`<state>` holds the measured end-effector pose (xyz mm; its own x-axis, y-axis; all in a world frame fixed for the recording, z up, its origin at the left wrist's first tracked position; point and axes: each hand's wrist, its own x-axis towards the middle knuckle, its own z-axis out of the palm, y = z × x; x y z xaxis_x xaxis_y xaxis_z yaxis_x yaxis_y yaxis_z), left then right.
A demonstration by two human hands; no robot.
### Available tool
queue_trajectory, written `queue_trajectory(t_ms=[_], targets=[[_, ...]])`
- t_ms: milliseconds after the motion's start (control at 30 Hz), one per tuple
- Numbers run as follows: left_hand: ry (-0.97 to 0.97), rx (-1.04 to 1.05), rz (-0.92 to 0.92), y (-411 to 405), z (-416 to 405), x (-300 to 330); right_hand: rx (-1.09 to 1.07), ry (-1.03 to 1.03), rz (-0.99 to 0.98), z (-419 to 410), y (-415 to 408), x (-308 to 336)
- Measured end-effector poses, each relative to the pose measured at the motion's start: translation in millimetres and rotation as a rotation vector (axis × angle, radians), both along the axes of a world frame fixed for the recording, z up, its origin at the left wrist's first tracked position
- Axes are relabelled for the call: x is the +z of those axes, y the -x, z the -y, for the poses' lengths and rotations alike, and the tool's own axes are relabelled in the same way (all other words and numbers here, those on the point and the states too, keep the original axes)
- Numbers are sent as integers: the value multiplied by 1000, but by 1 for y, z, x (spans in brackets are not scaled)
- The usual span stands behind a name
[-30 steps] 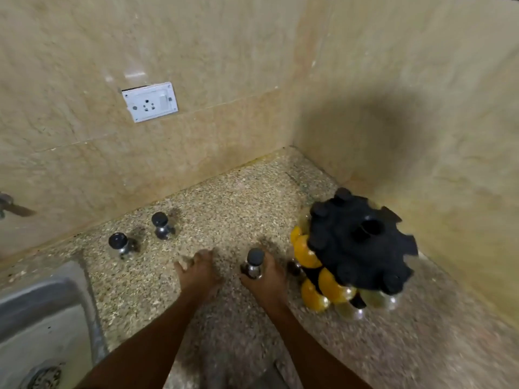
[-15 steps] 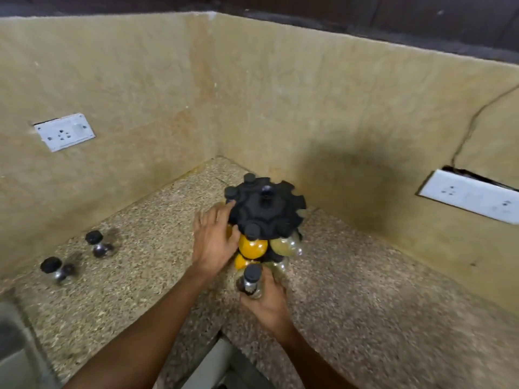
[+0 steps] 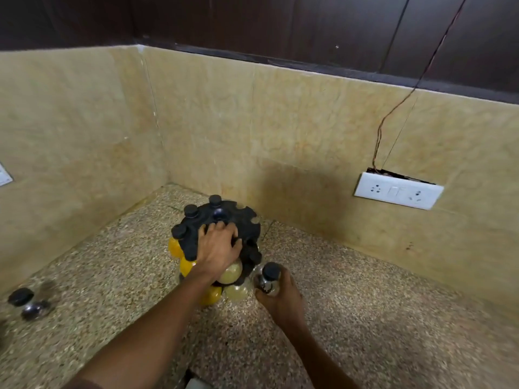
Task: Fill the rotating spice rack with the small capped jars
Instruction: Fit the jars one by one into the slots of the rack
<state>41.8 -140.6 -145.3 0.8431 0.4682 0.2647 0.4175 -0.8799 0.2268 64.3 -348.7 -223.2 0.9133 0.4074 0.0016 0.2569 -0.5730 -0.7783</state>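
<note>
Left hand spread flat, palm down, over the top disc of the black spice rack, fingers splayed and pressing on the plastic, not wrapped round anything. Under the fingertips: the notched rim of the disc. Just past them, toward the far corner, three black caps poking up through the slots. Below the palm and wrist, orange-filled jars and a pale greenish one hanging in the lower tier, more of both tucked underneath near the counter.

Right hand closed around a small clear jar, black cap up, fingers curled behind the glass and thumb side toward the rack. Jar upright or close to it, dark stuff inside, just beside the rack's lower right edge. Touching the rack or not, hard to tell, too blurry there.

Further out from the left fingers, way off at the left edge, another loose capped jar on the speckled stone counter, smeared by motion. Beyond the right hand, up on the beige tiled wall, a white socket panel with thin wires running up out of the gap above it. Dark wood cabinets across the top.
</note>
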Motion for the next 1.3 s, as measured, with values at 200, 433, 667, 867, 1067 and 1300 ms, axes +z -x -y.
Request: queue_trajectory(t_ms=[200,433,667,867,1067,1300], targets=[[91,-62,-132,10,-27,-7,24,-68,7,-46,-14,16],[97,-64,-144,17,-27,-9,113,-166,-100,-73,-19,3],[-17,-57,-119,22,-12,-30,109,-189,-101,-85,-19,-14],[-23,-5,-21,16,-5,-36,124,-186,-92,-85,-25,-13],[-15,20,7,8,-7,-33,158,-247,-44,-83,-31,-5],[-40,2,-17,8,-9,-36,148,-239,-55,-90,-28,-11]])
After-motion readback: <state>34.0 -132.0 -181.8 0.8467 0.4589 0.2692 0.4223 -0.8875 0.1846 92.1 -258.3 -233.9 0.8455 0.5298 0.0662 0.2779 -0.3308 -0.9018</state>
